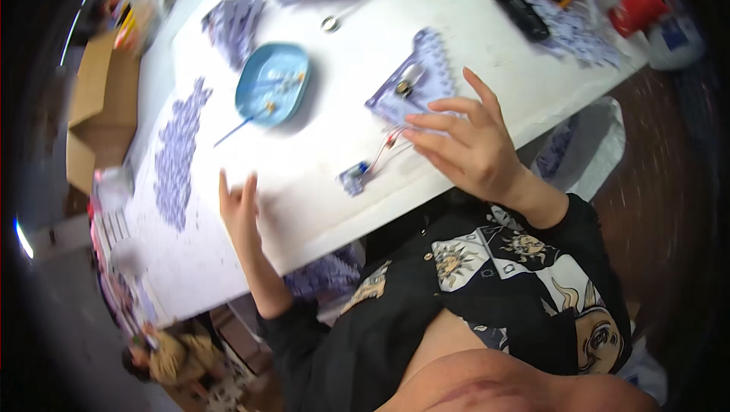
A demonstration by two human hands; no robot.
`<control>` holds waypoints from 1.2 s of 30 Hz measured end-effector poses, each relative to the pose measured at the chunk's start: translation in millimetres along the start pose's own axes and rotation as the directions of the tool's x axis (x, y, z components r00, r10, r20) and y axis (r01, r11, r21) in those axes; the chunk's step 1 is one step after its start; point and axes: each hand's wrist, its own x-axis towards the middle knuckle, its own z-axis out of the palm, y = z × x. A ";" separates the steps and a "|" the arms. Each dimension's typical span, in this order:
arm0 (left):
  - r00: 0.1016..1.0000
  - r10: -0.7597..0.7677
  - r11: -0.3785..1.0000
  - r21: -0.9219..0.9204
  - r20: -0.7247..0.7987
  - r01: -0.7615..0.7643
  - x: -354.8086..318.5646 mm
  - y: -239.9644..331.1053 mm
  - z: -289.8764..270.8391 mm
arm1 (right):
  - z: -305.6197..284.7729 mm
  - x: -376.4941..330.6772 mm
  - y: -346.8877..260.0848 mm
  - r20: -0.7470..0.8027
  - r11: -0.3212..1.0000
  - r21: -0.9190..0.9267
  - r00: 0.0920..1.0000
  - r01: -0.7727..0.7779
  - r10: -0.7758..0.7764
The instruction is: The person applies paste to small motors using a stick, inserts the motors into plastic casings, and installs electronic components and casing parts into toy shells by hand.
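My right hand (473, 144) hovers over the table's near edge with its fingers spread. Its fingertips reach the near corner of a purple patterned sheet piece (435, 62), which has a round metal part (404, 89) on it. Thin red and white wires (391, 140) run beside the fingertips to a small purple piece with a blue component (354, 178); whether the fingers touch the wires, I cannot tell. Over to the left, my left hand (242, 210) is raised with its fingers apart, holding nothing. Beyond it stands a light blue bowl (262, 62) with small parts and a thin blue stick in it.
Small purple pieces (179, 157) lie heaped at left, with stacked ones (232, 28) farther back. A metal ring (329, 25), a black device (521, 12) and a red spool (637, 9) are on the table. A white bag (601, 146) hangs below its right edge. Another person (179, 359) is at lower left.
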 end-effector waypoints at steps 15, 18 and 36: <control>0.955 0.188 0.963 -0.150 -0.230 -0.225 -93.4 -19.1 34.5 | -16.7 50.7 140.5 0.384 0.939 -0.319 0.923 0.128 0.005; 0.971 0.028 0.933 -0.342 -0.236 -0.110 -103.5 -8.9 33.5 | -14.1 46.0 106.9 0.330 0.983 -0.126 0.940 0.134 -0.086; 0.942 0.255 0.967 0.031 -0.220 -0.254 -65.5 -29.2 28.3 | -113.0 -271.8 229.5 -0.016 0.162 0.001 0.162 -0.987 0.987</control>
